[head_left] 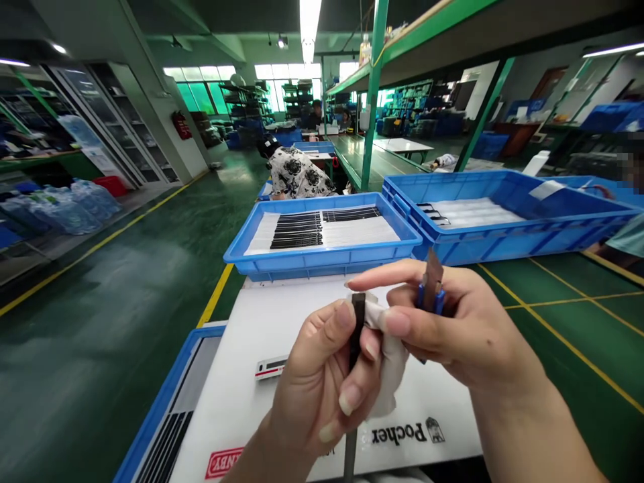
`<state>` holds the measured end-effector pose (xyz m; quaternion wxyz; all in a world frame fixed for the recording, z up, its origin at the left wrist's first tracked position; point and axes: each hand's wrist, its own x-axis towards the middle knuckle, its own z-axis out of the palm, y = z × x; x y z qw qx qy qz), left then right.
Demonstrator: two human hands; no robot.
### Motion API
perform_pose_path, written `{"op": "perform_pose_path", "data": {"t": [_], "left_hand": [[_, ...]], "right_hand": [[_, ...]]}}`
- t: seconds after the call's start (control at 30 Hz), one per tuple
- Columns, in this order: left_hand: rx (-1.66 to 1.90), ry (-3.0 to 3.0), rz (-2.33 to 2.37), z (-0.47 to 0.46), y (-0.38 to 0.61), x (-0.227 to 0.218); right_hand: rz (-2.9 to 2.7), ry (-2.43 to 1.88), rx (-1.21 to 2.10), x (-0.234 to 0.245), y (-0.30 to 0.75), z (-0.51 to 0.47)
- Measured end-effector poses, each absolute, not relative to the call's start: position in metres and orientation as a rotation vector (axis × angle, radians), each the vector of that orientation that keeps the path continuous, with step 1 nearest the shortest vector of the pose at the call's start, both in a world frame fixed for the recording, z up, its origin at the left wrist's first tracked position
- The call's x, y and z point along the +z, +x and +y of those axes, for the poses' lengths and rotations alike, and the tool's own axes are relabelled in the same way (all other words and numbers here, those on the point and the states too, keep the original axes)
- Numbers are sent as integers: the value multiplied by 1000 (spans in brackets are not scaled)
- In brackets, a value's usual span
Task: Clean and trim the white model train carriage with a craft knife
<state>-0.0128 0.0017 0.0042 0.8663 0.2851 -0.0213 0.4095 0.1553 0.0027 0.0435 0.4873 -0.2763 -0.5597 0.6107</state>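
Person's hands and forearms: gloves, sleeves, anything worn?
Nothing worn in view. The left hand and right hand are bare, with no gloves, rings or cables. Nails look short and unpainted. The right forearm shows no sleeve or watch.

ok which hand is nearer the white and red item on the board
Left: the left hand sits just beside the white and red item; the right hand is farther right, past the white cloth.

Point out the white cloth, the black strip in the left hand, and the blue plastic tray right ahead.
white cloth (392, 379), head view, on its hanging fold
black strip (357, 322), head view, on its upper end
blue plastic tray (322, 265), head view, on its front wall
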Motion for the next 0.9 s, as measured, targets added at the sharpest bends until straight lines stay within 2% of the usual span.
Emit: {"op": "perform_pose_path", "data": {"t": [0.33, 0.9], "left_hand": [[817, 523, -132, -6, -11, 37], [804, 564, -117, -14, -12, 49]], "right_hand": [[-1369, -392, 1877, 84, 157, 8], [-1495, -434, 1803, 96, 156, 0]]}}
